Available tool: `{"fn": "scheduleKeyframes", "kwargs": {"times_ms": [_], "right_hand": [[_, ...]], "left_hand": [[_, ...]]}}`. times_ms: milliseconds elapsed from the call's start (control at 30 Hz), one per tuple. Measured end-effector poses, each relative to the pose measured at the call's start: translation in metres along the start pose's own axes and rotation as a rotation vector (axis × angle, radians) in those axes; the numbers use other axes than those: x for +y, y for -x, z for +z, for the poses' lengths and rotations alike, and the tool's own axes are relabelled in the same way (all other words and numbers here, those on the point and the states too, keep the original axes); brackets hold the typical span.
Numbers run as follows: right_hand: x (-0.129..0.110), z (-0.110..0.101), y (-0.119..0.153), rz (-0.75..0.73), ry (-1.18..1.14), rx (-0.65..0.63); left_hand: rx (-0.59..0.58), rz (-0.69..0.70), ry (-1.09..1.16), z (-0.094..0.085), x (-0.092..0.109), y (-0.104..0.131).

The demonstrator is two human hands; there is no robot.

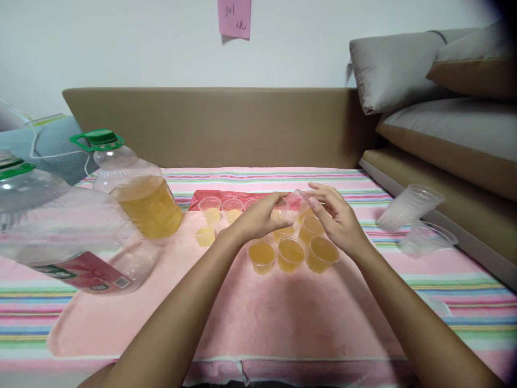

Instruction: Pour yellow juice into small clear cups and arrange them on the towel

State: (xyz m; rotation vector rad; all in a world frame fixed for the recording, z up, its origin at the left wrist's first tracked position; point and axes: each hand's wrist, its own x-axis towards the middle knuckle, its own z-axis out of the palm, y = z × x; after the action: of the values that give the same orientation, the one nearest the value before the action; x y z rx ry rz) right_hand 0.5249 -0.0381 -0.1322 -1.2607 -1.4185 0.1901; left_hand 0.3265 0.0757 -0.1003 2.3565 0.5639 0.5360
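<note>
My left hand (267, 216) reaches over the rows of cups, its thumb and fingers around a tilted clear plastic cup (298, 201). My right hand (337, 218) is close on the other side, fingers spread; its thumb is at that cup's edge, and whether it presses on it I cannot tell. Below the hands, a front row of cups of yellow drink (291, 255) stands on a pink mat (258, 318). Behind them are more filled cups, partly hidden by my hands. Farther left, cups (210, 209) with less drink stand near a red plastic sheet (200, 197).
At left stand a large bottle part full of yellow drink (151, 207) and, nearer, a clear bottle with a pink label (86, 272). Stacked clear cups (410, 207) lie at right beside another clear cup (428, 240). Cushions (399, 67) are piled along the right side.
</note>
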Motion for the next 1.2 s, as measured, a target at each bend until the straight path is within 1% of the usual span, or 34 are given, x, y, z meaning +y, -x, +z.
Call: {"fn": "scheduleKeyframes", "kwargs": {"times_ms": [167,300,467,767,933,1100,1200], "right_hand": [[-0.0003,-0.0008,-0.0008,-0.003,0.006,0.005],[-0.0017,-0.0028,-0.0013,-0.014,0.037,-0.031],[-0.0042,-0.0051,-0.0024,-0.023,0.050,-0.046],[-0.0019,-0.0060,-0.0019,0.012,0.053,-0.035],[-0.0037,-0.0089,-0.0033,-0.013,0.095,-0.040],[-0.0049,-0.0071,-0.0032,0.007,0.115,-0.045],[-0.0056,-0.0064,-0.0034,-0.015,0.104,-0.049]], "left_hand": [[0.014,0.010,0.000,-0.0001,0.0001,0.0005],[0.019,0.019,0.010,-0.0003,-0.0002,0.0001],[0.027,0.017,0.012,0.0009,-0.0004,0.0002],[0.029,0.014,0.004,0.0023,0.0027,-0.0009],[0.025,0.001,-0.010,0.0023,0.0031,-0.0012],[0.026,0.002,-0.028,0.0023,0.0027,-0.0009],[0.031,0.009,-0.037,0.0015,0.0018,-0.0016]]}}
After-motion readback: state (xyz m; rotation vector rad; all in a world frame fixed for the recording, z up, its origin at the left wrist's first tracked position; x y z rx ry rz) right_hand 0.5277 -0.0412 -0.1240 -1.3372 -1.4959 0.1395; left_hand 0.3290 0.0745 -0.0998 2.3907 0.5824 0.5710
